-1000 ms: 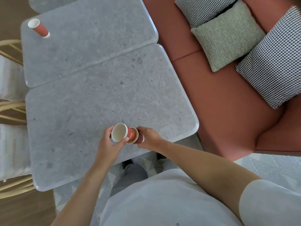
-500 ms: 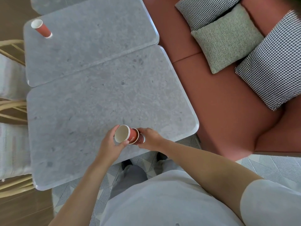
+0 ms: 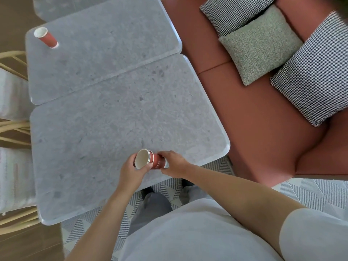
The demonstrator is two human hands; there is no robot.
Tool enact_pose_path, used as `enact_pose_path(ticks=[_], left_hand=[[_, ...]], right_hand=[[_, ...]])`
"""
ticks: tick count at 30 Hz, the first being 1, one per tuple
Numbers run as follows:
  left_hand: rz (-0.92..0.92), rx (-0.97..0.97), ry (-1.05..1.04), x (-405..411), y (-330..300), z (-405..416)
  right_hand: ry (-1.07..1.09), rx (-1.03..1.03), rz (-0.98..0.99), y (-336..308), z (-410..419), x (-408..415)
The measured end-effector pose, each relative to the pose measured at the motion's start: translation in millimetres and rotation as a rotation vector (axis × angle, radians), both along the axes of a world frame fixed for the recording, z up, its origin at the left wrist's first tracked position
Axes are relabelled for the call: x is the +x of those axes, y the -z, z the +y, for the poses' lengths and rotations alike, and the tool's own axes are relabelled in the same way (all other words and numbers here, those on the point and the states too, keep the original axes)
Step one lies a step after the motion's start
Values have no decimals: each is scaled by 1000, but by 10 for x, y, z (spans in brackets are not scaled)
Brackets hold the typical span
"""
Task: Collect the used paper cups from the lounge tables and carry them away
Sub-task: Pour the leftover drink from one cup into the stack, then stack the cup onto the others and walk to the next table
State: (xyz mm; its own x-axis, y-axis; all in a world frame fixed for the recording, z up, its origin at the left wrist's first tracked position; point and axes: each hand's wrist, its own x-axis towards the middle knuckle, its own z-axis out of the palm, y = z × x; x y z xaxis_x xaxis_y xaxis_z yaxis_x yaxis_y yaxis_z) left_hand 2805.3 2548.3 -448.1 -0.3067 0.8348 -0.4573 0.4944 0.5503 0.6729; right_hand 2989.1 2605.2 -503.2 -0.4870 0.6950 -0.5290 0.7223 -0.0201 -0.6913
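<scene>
Over the near grey stone table (image 3: pixel 105 140), both hands hold a short stack of red paper cups (image 3: pixel 150 160) lying sideways, white insides facing left. My left hand (image 3: pixel 131 171) grips the rim end of the stack. My right hand (image 3: pixel 174 162) grips the base end. The cups sit nested closely, rims almost together. A single red paper cup (image 3: pixel 46 37) stands upright at the far left corner of the second grey table (image 3: pixel 105 38).
A terracotta bench sofa (image 3: pixel 254 117) runs along the right with two houndstooth cushions (image 3: pixel 316 72) and a green cushion (image 3: pixel 260 44). Pale wooden chairs (image 3: pixel 11 129) stand at the left of the tables. A patterned rug (image 3: pixel 310 193) covers the floor.
The cup in my left hand has been pushed further into the cup in my right hand, so the stack is shorter. The view shifted slightly.
</scene>
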Motion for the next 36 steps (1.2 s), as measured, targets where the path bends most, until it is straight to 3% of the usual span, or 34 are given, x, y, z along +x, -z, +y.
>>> enact_pose_path(ticks=[9,36], left_hand=[[-33,-38,-25,59,71,-11],[15,-44,34,109,135,86]], right_hand=[[5,95,-28,26,-34,-13],[-1,114,18,199,17,115]])
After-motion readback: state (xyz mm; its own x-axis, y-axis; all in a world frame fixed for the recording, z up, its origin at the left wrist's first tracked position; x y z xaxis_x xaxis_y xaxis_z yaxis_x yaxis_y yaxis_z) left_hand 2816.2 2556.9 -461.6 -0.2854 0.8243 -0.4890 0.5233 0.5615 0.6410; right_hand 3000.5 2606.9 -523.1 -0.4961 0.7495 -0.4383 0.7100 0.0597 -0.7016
